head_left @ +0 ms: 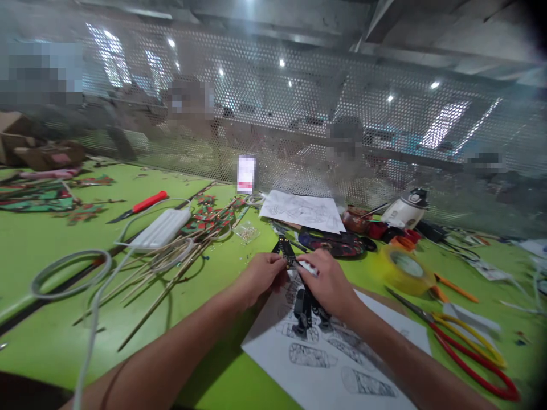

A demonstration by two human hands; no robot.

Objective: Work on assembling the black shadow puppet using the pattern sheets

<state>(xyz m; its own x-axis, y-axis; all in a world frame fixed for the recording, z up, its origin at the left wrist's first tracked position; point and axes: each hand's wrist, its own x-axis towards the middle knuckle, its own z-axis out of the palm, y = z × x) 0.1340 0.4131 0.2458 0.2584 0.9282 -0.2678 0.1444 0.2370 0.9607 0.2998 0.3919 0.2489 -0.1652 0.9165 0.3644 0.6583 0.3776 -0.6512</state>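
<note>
Both my hands meet over the near paper, at a black two-legged object (302, 310). Its narrow, light-flecked upper end sticks out beyond my fingers, and its two dark legs hang towards me; its exact kind is unclear. My left hand (267, 274) pinches close to the upper part, fingertips partly hidden. Thumb and fingers of my right hand (327, 279) close around the middle of it from the right. Beneath lies a white sheet (307, 378) printed with line drawings of patterned, rounded shapes.
Thin sticks (164, 285), a white power strip (160, 229) and a red-handled knife (147, 203) lie left. To the right are clear tape (405, 267) and red-yellow scissors (465, 347). Another drawing sheet (301, 210) lies ahead, before a perforated screen (273, 114). People are beyond it.
</note>
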